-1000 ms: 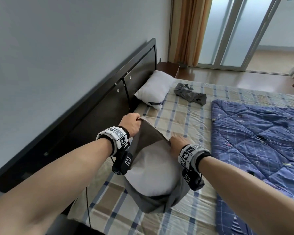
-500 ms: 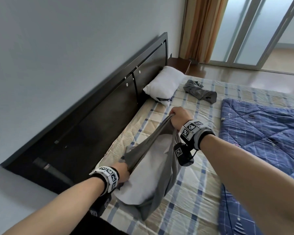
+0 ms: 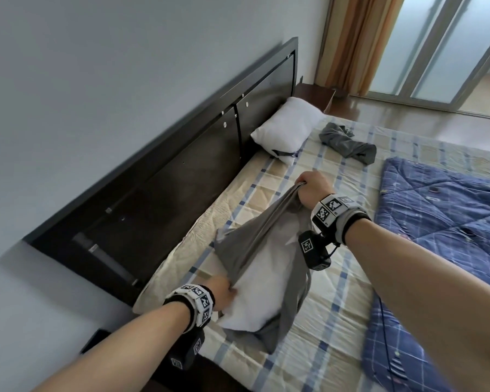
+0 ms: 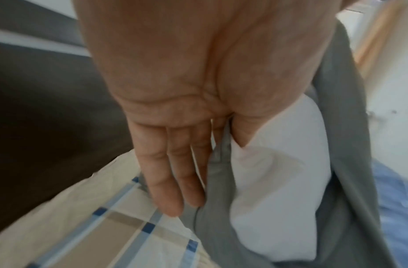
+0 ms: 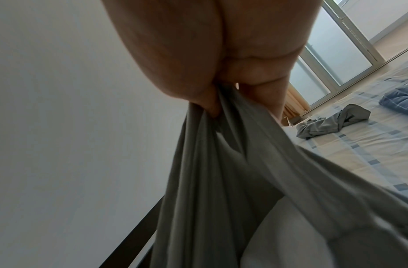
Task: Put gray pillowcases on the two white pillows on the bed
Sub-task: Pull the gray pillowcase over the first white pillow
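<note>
A white pillow lies partly inside a gray pillowcase on the near left of the bed. My right hand grips the bunched top edge of the pillowcase and holds it up and taut. My left hand is low at the pillow's near-left side. In the left wrist view its thumb and nearly straight fingers pinch the pillowcase hem against the pillow. The second white pillow leans bare against the headboard. A crumpled second gray pillowcase lies beside it.
A dark headboard runs along the left wall. A blue quilt covers the right of the plaid sheet. A wooden nightstand, an orange curtain and glass sliding doors stand beyond the bed.
My left hand has left the pillowcase's top edge and dropped to the pillow's near-left side. My right hand has gathered the top edge and lifted it, stretching the fabric.
</note>
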Tool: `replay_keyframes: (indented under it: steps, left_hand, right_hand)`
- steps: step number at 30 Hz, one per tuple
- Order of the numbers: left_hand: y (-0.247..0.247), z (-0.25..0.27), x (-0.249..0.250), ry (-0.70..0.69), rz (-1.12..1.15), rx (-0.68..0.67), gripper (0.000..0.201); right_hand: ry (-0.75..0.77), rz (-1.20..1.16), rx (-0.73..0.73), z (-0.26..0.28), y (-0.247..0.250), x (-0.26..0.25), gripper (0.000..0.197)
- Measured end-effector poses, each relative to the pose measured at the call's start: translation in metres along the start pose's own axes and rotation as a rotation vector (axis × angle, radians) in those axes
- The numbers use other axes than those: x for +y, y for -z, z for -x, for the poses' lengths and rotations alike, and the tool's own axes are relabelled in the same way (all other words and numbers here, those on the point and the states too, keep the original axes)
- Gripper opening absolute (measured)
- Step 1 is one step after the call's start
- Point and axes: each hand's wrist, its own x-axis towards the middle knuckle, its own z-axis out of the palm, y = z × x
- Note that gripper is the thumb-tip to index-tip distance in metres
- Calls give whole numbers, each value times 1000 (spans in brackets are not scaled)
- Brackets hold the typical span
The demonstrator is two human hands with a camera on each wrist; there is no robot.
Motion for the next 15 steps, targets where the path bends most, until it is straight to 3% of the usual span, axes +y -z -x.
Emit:
replay_keyframes:
  steps: [6,11,15]
  left_hand:
    - [7,2,-14,84,578,25,28]
    - [61,6,-11,38,863,277,28]
    - [101,10,5,-12,1086,358,23]
  right_hand:
    - [-7,-3,21,15,-1,9,27]
    - [-70,32,-61,27,-11,41,32]
    - [-124,162,-191,50,-19,72,32]
